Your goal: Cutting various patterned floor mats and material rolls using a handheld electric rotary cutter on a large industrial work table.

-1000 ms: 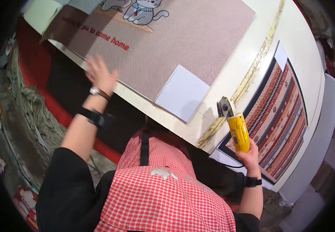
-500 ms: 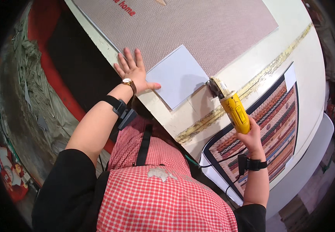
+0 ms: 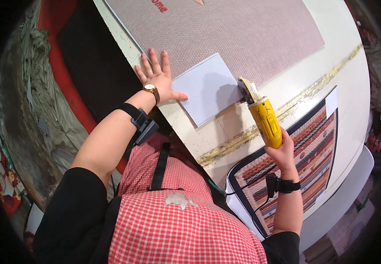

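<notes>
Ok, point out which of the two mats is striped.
The dark-bordered mat on the table's right, by the right hand; its coloured stripes set it apart from the greyish-pink mat, whose visible part has none.

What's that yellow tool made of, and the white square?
The yellow tool: probably hard plastic, judging by its smooth, shiny body; its head looks partly metal, greyish. The white square: maybe card or plastic, matte, with flat, crisp edges; I can't tell which.

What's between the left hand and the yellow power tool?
A flat white sheet, overlapping the grey-brown mat, lies between the left hand and the yellow power tool. It shows in the head view.
</notes>
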Action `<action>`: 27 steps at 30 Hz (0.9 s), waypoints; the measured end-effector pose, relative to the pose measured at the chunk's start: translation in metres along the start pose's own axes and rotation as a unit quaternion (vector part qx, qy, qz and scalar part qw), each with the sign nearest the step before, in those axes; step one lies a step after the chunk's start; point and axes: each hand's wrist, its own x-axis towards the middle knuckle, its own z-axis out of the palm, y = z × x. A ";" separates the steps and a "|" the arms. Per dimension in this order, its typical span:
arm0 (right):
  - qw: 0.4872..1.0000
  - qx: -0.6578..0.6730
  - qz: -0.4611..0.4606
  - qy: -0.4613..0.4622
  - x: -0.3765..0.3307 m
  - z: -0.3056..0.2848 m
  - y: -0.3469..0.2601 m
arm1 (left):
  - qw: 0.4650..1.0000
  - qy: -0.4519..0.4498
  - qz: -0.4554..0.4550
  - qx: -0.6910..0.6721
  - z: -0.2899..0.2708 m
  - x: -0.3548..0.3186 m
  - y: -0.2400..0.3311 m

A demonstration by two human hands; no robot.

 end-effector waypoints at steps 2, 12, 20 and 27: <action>1.000 0.004 -0.001 -0.014 0.007 0.003 -0.002 | 1.000 0.021 0.002 -0.008 0.002 0.000 -0.002; 1.000 -0.004 -0.022 -0.015 0.038 0.022 -0.023 | 1.000 0.004 0.006 -0.019 -0.001 -0.001 -0.003; 0.999 0.006 -0.031 -0.029 0.053 0.031 -0.036 | 1.000 0.007 0.014 -0.023 -0.002 -0.001 -0.004; 0.998 -0.021 -0.045 -0.024 0.060 0.037 -0.040 | 0.999 0.009 0.019 -0.037 0.000 -0.003 -0.005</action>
